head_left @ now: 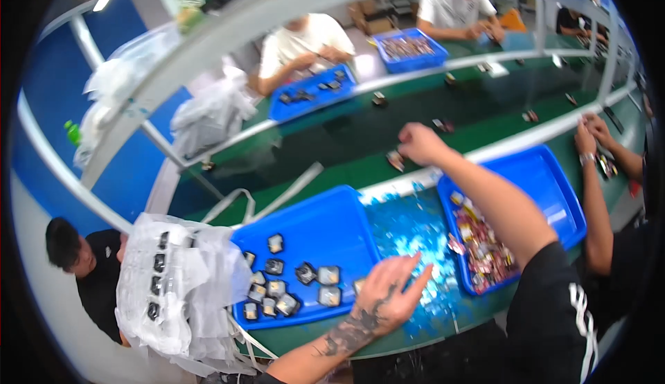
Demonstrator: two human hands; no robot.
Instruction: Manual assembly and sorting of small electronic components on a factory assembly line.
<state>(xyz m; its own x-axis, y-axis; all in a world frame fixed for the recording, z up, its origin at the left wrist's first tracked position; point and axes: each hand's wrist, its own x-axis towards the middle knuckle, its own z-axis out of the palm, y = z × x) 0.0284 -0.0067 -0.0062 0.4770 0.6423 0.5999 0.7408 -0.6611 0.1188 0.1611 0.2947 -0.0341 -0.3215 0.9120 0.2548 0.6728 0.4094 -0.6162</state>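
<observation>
My left hand (388,292), with a dark tattoo running onto the wrist, is over the right edge of a blue tray (339,218). Its fingers are stretched apart and nothing shows in them. In that tray lie several small square black-and-grey pieces (276,287). My right hand (424,146) reaches across the near rail to the dark green conveyor belt. Its fingers are curled together at a small brown-and-silver part (395,161), whose exact contact with the fingertips is blurred. Beneath my right forearm a second blue tray (564,197) holds a heap of small reddish-brown and silver parts (485,249).
Shiny blue film (409,225) covers the table between the trays. A stack of white plastic sheets (173,294) with black pieces stands at the left. White rails (512,138) border the belt (332,135). People work across it; a co-worker's hands (592,131) are at the right.
</observation>
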